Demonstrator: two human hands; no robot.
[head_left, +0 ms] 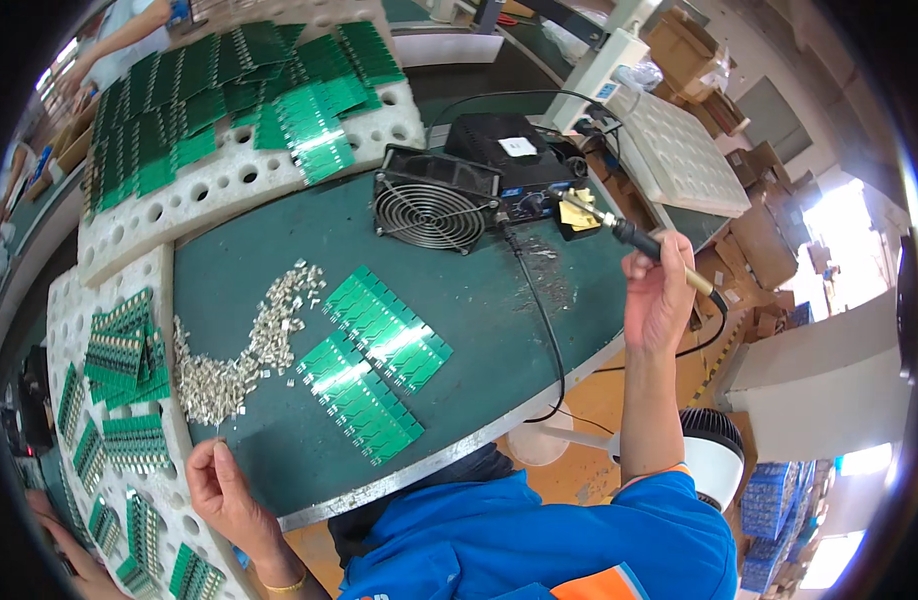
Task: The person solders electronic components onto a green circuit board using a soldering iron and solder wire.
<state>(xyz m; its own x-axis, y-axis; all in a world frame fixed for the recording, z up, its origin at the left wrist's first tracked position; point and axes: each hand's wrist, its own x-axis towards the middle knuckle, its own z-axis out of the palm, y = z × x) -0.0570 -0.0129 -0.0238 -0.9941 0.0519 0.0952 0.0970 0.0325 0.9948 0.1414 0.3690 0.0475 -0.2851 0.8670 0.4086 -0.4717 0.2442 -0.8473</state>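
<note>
My right hand (659, 295) grips a soldering iron (639, 238), its tip at the yellow sponge (577, 208) in a stand by the black soldering station (494, 150). My left hand (224, 475) is closed in a pinch on what looks like a thin wire (219, 428), just below a pile of small silvery components (234, 385). Between my hands, two green circuit board panels (384, 325) (361, 398) lie side by side on the green bench (479, 350).
A fan (429, 212) with cables stands at the back. Foam trays (159, 220) (184, 515) hold several boards (129, 350) behind and left. Another person (119, 40) is at upper left; another person's hand (74, 545) is at lower left. Cartons (754, 250) stand right, beyond the bench edge.
</note>
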